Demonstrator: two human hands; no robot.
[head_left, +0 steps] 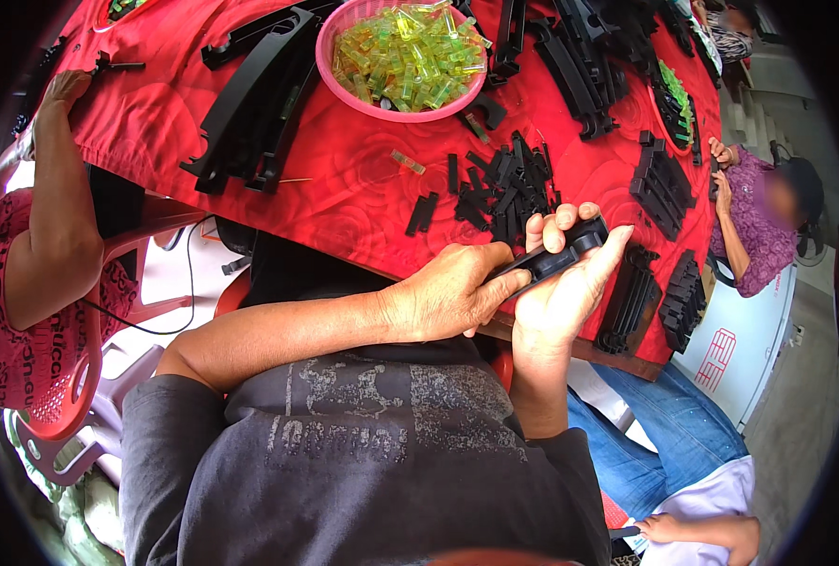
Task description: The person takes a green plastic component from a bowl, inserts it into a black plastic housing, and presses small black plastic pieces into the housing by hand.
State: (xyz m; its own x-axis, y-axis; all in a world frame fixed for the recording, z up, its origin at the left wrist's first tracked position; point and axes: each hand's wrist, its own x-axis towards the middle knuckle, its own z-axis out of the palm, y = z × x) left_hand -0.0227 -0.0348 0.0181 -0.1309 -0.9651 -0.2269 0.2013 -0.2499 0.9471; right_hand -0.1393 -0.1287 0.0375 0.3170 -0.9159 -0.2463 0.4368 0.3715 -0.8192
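Over the table's near edge, my two hands hold one long black plastic part at a slant. My left hand is closed on its lower end, thumb pressed along the top. My right hand cradles the upper end, with its fingers curled over the far side and the thumb stretched out. Just beyond my hands lies a heap of small black plastic blocks. A single clear yellowish piece lies left of the heap. What the fingers cover underneath cannot be seen.
On the red tablecloth stands a pink basket of yellow-green clear pieces. Long black mouldings lie at the left, and stacked black parts at the right. People sit close by at left, right and lower right.
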